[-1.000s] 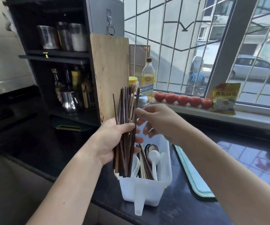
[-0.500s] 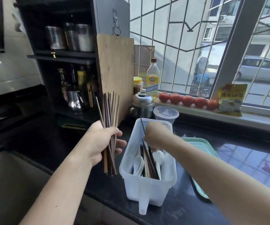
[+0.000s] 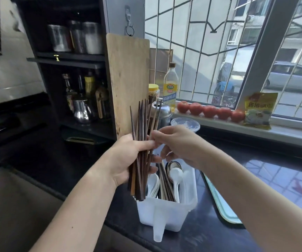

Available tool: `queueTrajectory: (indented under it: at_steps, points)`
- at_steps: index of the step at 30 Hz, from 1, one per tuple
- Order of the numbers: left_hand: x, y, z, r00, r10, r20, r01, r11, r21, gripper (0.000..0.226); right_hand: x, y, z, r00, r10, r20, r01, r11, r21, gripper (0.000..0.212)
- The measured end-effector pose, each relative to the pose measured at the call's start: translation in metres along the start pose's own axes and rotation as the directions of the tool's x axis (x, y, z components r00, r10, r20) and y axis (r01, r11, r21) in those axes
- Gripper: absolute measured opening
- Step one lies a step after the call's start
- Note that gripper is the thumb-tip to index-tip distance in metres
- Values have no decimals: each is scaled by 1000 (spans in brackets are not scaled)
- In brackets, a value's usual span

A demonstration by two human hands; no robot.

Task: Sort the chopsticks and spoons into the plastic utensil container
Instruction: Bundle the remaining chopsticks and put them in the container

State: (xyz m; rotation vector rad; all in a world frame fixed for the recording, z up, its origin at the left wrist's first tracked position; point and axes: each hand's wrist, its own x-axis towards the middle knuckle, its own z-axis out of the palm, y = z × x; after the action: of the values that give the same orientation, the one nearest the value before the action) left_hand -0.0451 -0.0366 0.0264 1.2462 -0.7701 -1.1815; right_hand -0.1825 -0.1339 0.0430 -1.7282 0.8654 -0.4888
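1. The left hand [image 3: 126,159] is gripping a bundle of chopsticks [image 3: 141,142] above the plastic utensil container [image 3: 166,213] on the table.
2. The right hand [image 3: 177,144] is pinching one chopstick; it is best drawing it straight out, keeping the bundle tight.

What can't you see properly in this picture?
- Head view: lower ends of the chopsticks and spoons in the container, hidden by its cloudy walls.
- Whether the right hand pinches a chopstick from the bundle: fingers overlap the left hand.
- Tray: the right arm covers most.
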Motion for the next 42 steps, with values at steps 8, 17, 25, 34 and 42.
queueTrajectory:
  at_steps: [8, 17, 25, 34, 42]
  points:
    - [1, -6, -21, 990, 12, -139, -17, 999, -31, 6, 20, -4, -25, 830, -217, -513, 137, 972, -190, 30]
    - [-12, -5, -38, 981, 15, -195, -32, 996, -86, 16, 46, 48, 25, 982, 167, -89, -156, 452, -878, 13]
    - [-19, -2, -31, 995, -8, -102, -3, 994, -111, 10, 40, 37, 18, 952, 300, -58, -246, 641, -727, 34]
    - [-15, 6, -2, 992, 35, 118, -31, 999, -39, 19, -7, -21, 1, 995, -83, 54, 87, 994, -71, 26]
    - [-10, 1, -28, 966, 99, -238, -84, 994, 74, 9, 19, -19, -44, 897, -163, -412, 16, 941, -339, 31]
